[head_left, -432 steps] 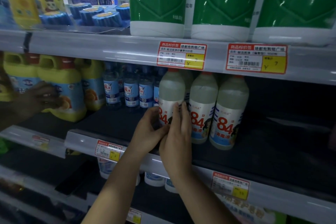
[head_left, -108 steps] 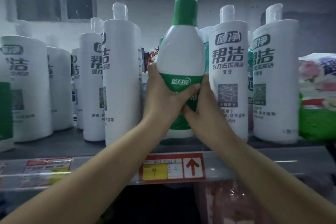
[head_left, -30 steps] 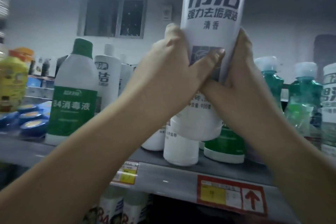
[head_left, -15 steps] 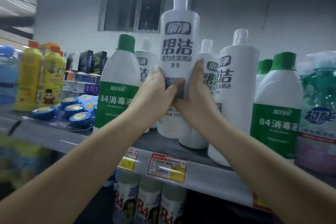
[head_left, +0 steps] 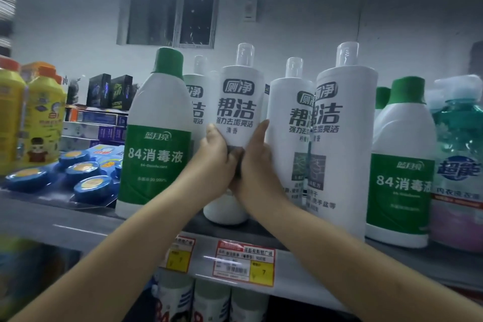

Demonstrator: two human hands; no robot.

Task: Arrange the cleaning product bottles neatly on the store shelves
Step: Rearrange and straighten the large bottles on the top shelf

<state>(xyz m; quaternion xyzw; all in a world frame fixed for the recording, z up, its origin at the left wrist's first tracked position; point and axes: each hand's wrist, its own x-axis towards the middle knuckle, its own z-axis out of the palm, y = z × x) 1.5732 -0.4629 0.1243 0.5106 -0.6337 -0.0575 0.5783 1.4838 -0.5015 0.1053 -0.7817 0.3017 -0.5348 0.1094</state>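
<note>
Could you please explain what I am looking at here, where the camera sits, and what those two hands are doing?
There is no machine here: a person wears one wide-angle camera on the head, so the picture looks forward and down along their own arms at a store shelf. The left hand and right hand together grip a white bottle with a clear cap, which stands upright at the shelf's front. To its left stands a white bottle with a green cap and green label; to its right are two more white clear-capped bottles, then another green-labelled bottle and a teal bottle. Far left are yellow bottles and round blue pucks. Red and yellow price tags hang on the shelf edge, with more bottles on the shelf below.
</note>
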